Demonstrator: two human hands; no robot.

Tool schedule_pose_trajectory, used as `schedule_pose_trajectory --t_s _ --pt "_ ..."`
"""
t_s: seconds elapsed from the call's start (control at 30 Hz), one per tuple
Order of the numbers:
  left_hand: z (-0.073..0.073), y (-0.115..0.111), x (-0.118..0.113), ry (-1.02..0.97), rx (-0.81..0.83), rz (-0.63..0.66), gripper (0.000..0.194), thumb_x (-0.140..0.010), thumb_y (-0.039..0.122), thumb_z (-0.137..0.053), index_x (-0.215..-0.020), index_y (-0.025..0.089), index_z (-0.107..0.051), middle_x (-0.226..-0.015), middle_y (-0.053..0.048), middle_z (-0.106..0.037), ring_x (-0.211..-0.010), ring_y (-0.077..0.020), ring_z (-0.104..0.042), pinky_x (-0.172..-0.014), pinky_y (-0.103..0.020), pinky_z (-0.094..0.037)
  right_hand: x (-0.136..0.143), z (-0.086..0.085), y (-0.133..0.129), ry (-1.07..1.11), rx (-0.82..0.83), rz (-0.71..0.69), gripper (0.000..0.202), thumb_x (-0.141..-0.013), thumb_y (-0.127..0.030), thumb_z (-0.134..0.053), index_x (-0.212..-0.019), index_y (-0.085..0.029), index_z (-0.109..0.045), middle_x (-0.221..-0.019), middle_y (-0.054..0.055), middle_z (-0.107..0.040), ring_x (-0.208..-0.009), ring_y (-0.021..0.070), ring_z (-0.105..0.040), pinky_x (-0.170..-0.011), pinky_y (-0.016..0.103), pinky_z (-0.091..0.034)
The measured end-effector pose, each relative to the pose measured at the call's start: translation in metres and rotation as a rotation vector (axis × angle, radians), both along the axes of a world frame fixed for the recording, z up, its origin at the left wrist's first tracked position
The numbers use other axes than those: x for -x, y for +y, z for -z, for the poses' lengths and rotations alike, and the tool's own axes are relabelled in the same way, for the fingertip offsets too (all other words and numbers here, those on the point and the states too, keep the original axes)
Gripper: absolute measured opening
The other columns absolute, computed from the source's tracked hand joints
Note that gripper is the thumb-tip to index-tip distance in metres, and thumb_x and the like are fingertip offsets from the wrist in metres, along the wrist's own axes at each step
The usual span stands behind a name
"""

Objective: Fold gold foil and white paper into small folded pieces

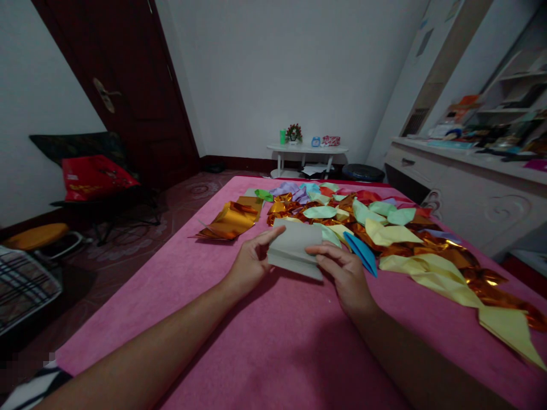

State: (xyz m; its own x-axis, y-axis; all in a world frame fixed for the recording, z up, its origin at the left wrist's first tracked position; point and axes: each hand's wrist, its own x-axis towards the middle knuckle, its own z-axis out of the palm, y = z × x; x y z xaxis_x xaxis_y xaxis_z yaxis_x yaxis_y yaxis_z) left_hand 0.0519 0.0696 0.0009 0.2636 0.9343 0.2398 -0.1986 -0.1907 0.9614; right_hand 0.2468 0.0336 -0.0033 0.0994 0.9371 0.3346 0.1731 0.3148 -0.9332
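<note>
A pale grey-green sheet of paper (pixel 294 242), creased across its lower part, is held above the pink tablecloth. My left hand (pixel 254 253) grips its left edge, thumb on top. The fingers of my right hand (pixel 342 267) pinch its right side. Just beyond my right hand lies a folded blue paper (pixel 361 253). Many folded papers, some yellow (pixel 393 232), some pale green (pixel 320 212) and some shiny gold (pixel 465 262), spread over the far and right parts of the table. Left of the sheet lies a stack of gold foil sheets (pixel 235 219).
The pink tablecloth (pixel 171 296) covers the table. Against the far wall stands a low white table (pixel 307 149). A chair with a red bag (pixel 96 176) and a yellow-topped stool (pixel 36 234) stand at the left. A cluttered white cabinet (pixel 470 176) runs along the right.
</note>
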Motion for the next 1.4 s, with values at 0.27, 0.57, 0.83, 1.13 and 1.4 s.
schedule_pose_trajectory --t_s 0.27,0.57,0.83,1.13,1.4 --pt "-0.001 -0.001 0.002 0.064 0.068 -0.055 0.067 -0.06 0.001 -0.066 -0.125 0.014 -0.061 -0.113 -0.011 -0.069 -0.076 -0.0145 -0.064 -0.057 -0.021 -0.049 0.003 0.002 0.001 0.085 0.028 -0.057 0.032 -0.065 -0.013 -0.055 -0.086 -0.025 -0.076 -0.098 0.002 -0.069 -0.097 0.0207 -0.063 -0.081 0.031 -0.051" --pt "-0.002 -0.001 0.002 0.119 0.097 -0.021 0.067 -0.065 0.015 -0.072 -0.13 0.012 -0.056 -0.079 -0.004 -0.07 -0.057 -0.0103 -0.056 -0.053 -0.021 -0.046 0.011 -0.004 -0.001 0.072 0.018 -0.146 0.033 -0.069 -0.022 -0.072 -0.101 -0.022 -0.071 -0.108 0.007 -0.068 -0.104 0.0223 -0.062 -0.086 0.033 -0.053" --pt "-0.001 0.0 0.004 0.176 0.009 -0.019 0.026 -0.075 0.032 -0.071 -0.092 0.012 -0.073 -0.073 -0.005 -0.069 -0.058 -0.0113 -0.057 -0.053 -0.022 -0.044 0.009 -0.005 -0.001 0.027 -0.038 -0.152 0.012 -0.08 -0.03 -0.065 -0.083 -0.022 -0.074 -0.089 0.004 -0.068 -0.087 0.0199 -0.062 -0.079 0.033 -0.052" --pt "-0.002 -0.001 0.002 0.158 0.024 -0.037 0.024 -0.072 0.029 -0.074 -0.089 0.011 -0.073 -0.068 -0.004 -0.068 -0.055 -0.0108 -0.056 -0.053 -0.022 -0.045 0.008 -0.002 -0.001 -0.009 0.03 -0.147 0.023 -0.083 -0.039 -0.061 -0.083 -0.019 -0.073 -0.083 0.005 -0.064 -0.068 0.0164 -0.058 -0.058 0.027 -0.048" --pt "-0.002 -0.003 0.003 0.166 -0.004 0.042 0.03 -0.074 0.033 -0.073 -0.096 0.012 -0.073 -0.075 -0.005 -0.07 -0.059 -0.0114 -0.056 -0.055 -0.022 -0.045 0.006 0.001 0.001 0.004 0.091 -0.134 0.029 -0.083 -0.042 -0.061 -0.08 -0.016 -0.07 -0.07 0.004 -0.065 -0.062 0.0145 -0.058 -0.057 0.026 -0.047"
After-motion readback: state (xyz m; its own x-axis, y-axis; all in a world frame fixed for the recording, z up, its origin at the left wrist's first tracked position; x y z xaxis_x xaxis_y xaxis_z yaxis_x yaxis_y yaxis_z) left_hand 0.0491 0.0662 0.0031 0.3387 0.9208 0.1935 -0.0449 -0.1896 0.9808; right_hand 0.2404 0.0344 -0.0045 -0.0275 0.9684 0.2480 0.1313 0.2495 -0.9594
